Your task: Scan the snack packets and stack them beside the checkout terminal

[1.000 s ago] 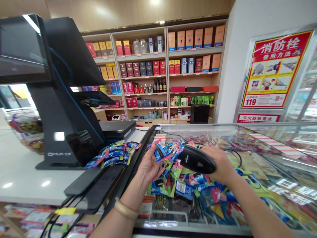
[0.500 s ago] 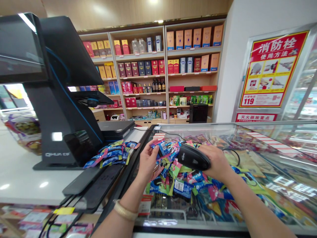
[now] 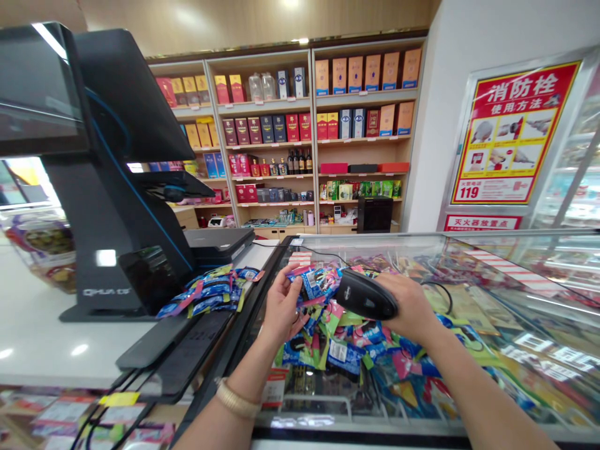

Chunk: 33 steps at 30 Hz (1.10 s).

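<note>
Between the thumb and fingers of my left hand (image 3: 284, 304) is a small blue snack packet (image 3: 317, 282), tilted up near the scanner's head. My right hand (image 3: 410, 307) is wrapped around a black barcode scanner (image 3: 366, 295), which points left toward that packet. Beneath both hands, a heap of blue, green and pink snack packets (image 3: 344, 355) lies on the glass top of a freezer (image 3: 323, 409). A second pile of similar packets (image 3: 213, 291) rests to the left, on the counter beside the dark monitor stand.
A black checkout terminal (image 3: 126, 187) stands on the white counter (image 3: 42, 347) at left, with dark flat devices and cables at its edge. The scanner's cable trails over the glass. Shelves of boxed bottles (image 3: 267, 129) line the back wall, and a red poster (image 3: 513, 134) hangs at right.
The packet in my left hand has turned, so a broader printed face shows where a white barcode label was visible. My right hand and the scanner have hardly moved.
</note>
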Tool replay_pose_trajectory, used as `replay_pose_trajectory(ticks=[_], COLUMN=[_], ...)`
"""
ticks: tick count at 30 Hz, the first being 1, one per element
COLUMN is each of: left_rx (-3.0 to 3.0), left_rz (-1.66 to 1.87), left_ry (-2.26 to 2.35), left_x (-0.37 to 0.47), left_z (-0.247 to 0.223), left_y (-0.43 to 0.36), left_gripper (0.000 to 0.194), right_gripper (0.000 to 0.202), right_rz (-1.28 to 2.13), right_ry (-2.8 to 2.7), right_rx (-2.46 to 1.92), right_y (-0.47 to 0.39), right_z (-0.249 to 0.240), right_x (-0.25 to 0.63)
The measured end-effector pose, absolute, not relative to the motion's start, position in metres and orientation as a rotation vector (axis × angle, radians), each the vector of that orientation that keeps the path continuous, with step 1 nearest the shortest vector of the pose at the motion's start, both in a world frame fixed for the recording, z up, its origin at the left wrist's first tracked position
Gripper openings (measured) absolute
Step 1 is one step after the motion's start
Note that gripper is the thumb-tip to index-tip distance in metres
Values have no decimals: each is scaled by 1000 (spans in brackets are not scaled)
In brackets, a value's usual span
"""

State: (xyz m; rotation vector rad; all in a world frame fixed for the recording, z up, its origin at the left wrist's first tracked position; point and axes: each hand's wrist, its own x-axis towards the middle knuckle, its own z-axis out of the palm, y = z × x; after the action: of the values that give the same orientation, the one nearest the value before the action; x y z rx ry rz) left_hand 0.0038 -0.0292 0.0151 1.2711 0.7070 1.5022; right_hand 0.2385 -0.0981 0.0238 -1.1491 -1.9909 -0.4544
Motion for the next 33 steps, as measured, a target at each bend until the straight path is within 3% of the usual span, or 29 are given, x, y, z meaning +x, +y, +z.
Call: replay_pose_trajectory(ticks=[5, 11, 19, 23, 30, 33], left_rx=[1657, 2011, 1873, 1965, 2477, 2434], left_rz=[1499, 1145, 1516, 1565, 759, 408], left_ry=[647, 666, 800, 1183, 2334, 2461], left_x=[5, 7, 1, -26, -122, -150], left_z=[11, 7, 4, 16, 45, 53], left_y=[-30, -41, -31, -13, 16, 18], left_gripper=[21, 38, 39, 45, 60, 60], right_gripper=[22, 20, 24, 20, 16, 17], right_rz=[-584, -668, -662, -669, -640, -636], right_ry=[-1854, -1795, -1789, -1786, -1804, -1798], right_rx=[-1189, -1199, -1201, -1215, -1236, -1242], right_y=[-94, -89, -83, -81, -83, -83], right_z=[20, 18, 9, 7, 9, 10], right_x=[250, 257, 263, 264, 261, 259])
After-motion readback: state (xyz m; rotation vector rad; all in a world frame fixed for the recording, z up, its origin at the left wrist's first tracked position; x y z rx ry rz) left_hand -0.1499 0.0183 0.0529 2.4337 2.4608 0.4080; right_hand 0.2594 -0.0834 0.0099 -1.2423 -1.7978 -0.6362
